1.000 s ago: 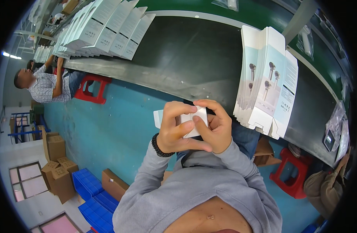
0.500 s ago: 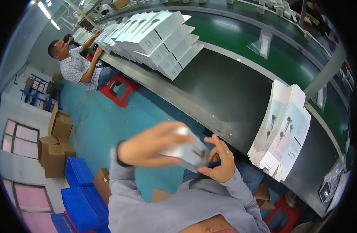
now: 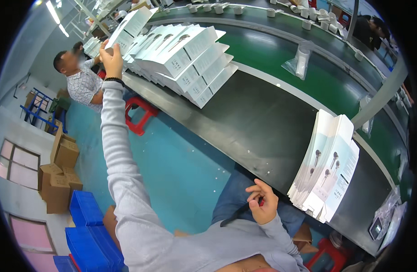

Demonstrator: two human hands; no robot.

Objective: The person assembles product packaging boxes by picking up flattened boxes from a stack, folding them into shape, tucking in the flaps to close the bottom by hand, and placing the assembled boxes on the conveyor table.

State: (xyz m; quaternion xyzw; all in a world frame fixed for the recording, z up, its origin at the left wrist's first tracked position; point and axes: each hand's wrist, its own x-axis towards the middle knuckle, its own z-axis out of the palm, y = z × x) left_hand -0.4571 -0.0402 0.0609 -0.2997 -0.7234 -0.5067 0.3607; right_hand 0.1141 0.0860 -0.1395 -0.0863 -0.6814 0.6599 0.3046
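At ten o'clock my left hand [image 3: 112, 61] is closed on the near end of a white folded carton [image 3: 131, 27], thumb to one side, fingers to the other. I judge that pinching it low leaves its length clear of my knuckles; it slants from my fingertips toward one o'clock. My arm is stretched almost straight, since that spot lies at the far end of my reach. Whether the carton touches the stack of formed cartons [image 3: 172, 50] beside it, toward eleven, I can't tell. Those lie in overlapping layers, probably so each row steadies the next.

My right hand [image 3: 263, 201] hangs over my lap between four and five o'clock, fingers loosely curled. A speck of red shows by the palm; I can't tell whether I'm gripping it.

Near that hand, between three and four, a pile of flattened cartons [image 3: 326, 165] leans along the dark workbench [image 3: 263, 109], likely kept there for a short reach. Beyond, toward one, a bagged white part [image 3: 301, 63] rests on the green conveyor belt [image 3: 249, 45].
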